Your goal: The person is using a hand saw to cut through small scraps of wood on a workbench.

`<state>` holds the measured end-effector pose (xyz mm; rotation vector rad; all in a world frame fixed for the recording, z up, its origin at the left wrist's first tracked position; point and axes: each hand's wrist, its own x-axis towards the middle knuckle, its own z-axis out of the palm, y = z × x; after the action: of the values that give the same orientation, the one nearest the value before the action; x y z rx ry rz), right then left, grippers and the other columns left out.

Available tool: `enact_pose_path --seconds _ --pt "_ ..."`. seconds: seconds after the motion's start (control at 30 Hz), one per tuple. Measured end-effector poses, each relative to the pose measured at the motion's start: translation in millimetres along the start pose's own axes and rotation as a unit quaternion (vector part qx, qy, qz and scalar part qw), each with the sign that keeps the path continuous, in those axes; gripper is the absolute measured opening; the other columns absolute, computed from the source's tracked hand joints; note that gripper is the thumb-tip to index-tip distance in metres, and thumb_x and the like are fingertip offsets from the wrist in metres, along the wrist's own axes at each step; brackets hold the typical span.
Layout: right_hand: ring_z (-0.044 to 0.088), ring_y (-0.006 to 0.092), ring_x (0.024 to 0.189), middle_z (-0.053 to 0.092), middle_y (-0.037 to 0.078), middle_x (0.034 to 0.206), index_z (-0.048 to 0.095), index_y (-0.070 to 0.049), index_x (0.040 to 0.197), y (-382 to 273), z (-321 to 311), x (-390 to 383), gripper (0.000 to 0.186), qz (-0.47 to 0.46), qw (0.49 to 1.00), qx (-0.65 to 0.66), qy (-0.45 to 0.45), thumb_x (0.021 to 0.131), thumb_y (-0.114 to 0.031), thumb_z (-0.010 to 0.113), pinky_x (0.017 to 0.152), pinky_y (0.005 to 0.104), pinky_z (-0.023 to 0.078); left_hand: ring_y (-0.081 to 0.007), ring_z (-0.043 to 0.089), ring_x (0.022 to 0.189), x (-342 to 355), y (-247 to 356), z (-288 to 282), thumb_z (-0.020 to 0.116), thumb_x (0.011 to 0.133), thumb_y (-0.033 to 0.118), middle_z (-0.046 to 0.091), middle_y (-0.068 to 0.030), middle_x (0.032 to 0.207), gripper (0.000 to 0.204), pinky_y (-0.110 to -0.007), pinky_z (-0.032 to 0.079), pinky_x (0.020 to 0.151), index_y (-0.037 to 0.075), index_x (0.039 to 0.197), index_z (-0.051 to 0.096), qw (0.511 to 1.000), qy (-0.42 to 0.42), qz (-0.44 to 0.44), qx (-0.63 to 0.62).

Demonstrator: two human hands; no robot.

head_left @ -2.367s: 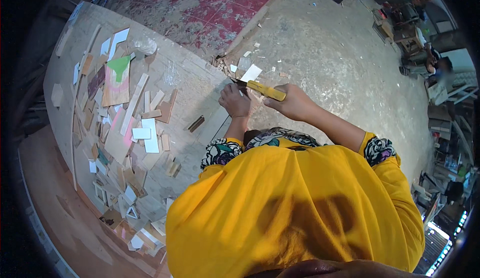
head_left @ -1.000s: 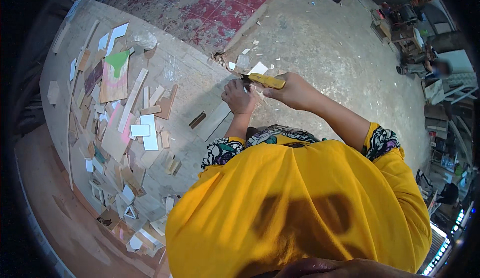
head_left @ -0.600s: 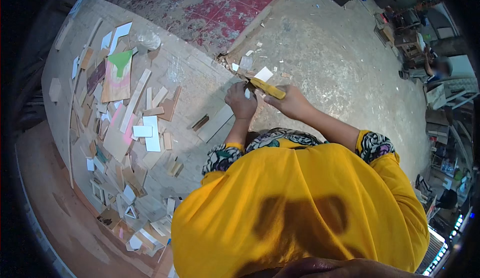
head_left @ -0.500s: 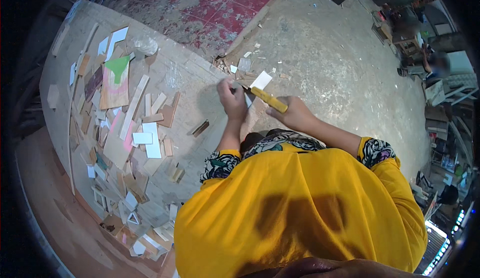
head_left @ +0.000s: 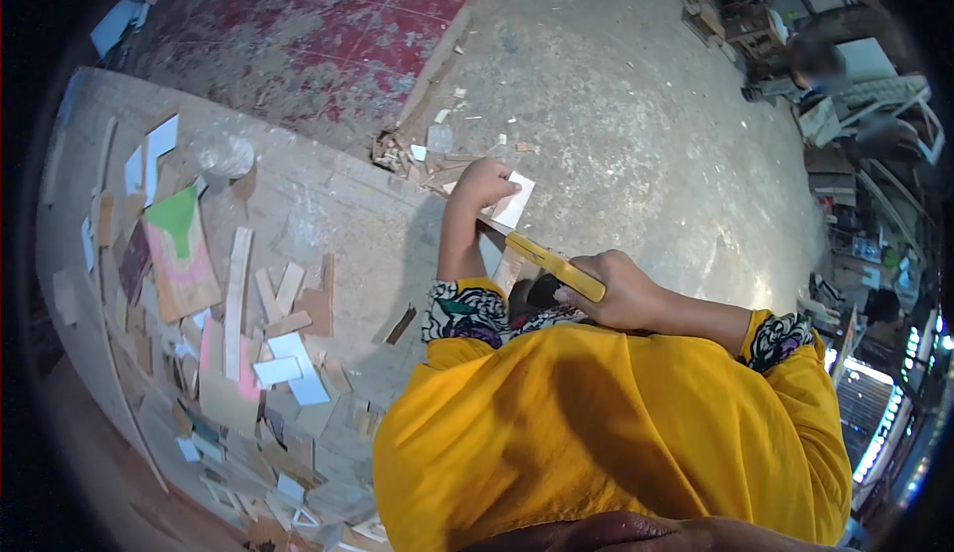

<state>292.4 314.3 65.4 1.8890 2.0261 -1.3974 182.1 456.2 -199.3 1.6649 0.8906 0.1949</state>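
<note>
My left hand (head_left: 483,186) reaches past the corner of the workboard and grips a small flat white piece (head_left: 513,202), with the thumb on its face. In my right hand (head_left: 624,292) is a yellow-handled blade tool (head_left: 549,262), its handle slanting up and left. Its thin blade (head_left: 491,224) meets the near edge of the white piece, below my left hand. Whether the blade is toothed is too small to tell. Under the tool, a pale strip of wood (head_left: 508,272) partly shows.
Offcuts of wood and white board cover the workboard (head_left: 328,194) on my left, among them a green-and-pink painted panel (head_left: 189,274) and a crumpled clear plastic bag (head_left: 227,157). Scraps lie on the concrete floor (head_left: 636,145). Furniture and clutter (head_left: 845,115) line the far right.
The view has shifted, so the board sits further left and lower. My left hand has moved onto the white piece, and my right hand has brought the blade against its near edge.
</note>
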Motion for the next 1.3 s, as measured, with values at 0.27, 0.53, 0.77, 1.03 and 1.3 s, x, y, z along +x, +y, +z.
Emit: enact_pose_path --seconds 0.27,0.53,0.77,1.03,1.3 --pt "0.058 0.0405 0.069 0.06 0.022 0.073 0.061 -0.002 0.086 -19 -4 14 0.024 0.059 0.998 0.013 -0.036 0.081 -0.026 0.063 0.062 0.0435 0.046 -0.0315 0.063 0.072 -18 34 -14 0.069 0.067 0.031 0.064 -0.0175 0.076 0.029 -0.039 0.049 0.066 0.005 0.079 0.069 0.999 -0.024 -0.02 0.02" --pt "0.058 0.0402 0.071 0.06 0.021 0.075 0.062 -0.004 0.083 37 19 38 0.029 0.044 0.998 -0.051 0.011 0.078 -0.032 0.066 0.064 0.0442 0.046 -0.0289 0.064 0.069 -14 27 -11 0.067 0.071 0.027 0.064 -0.0175 0.072 0.026 -0.038 0.048 0.063 0.002 0.08 0.067 0.989 0.133 -0.018 0.068" --pt "0.057 0.0328 0.062 0.059 0.019 0.069 0.063 -0.002 0.087 94 -18 -47 0.028 0.117 0.993 0.001 0.033 0.08 -0.028 0.066 0.06 0.0381 0.045 -0.0081 0.051 0.055 -8 -12 -22 0.061 0.083 0.018 0.059 0.0 0.064 0.018 -0.024 0.037 0.049 0.002 0.074 0.06 0.865 0.283 0.015 -0.415" --pt "0.055 0.0357 0.061 0.056 0.017 0.065 0.058 -0.002 0.077 115 -21 -62 0.025 0.0 0.982 -0.058 0.182 0.08 -0.025 0.066 0.056 0.0407 0.043 -0.0184 0.06 0.08 -79 37 -53 0.051 0.09 0.017 0.058 -0.0064 0.089 0.02 -0.035 0.053 0.07 0.006 0.106 0.053 0.667 0.277 0.115 -0.682" --pt "0.058 0.036 0.069 0.058 0.015 0.075 0.055 -0.006 0.082 68 -8 16 0.022 -0.311 0.913 -0.19 0.185 0.078 -0.024 0.066 0.059 0.043 0.046 -0.0155 0.043 0.054 -192 49 -40 0.043 0.089 0.052 0.053 -0.0089 0.072 0.054 -0.026 0.032 0.044 0.002 0.106 0.054 0.57 0.304 0.139 -0.75"
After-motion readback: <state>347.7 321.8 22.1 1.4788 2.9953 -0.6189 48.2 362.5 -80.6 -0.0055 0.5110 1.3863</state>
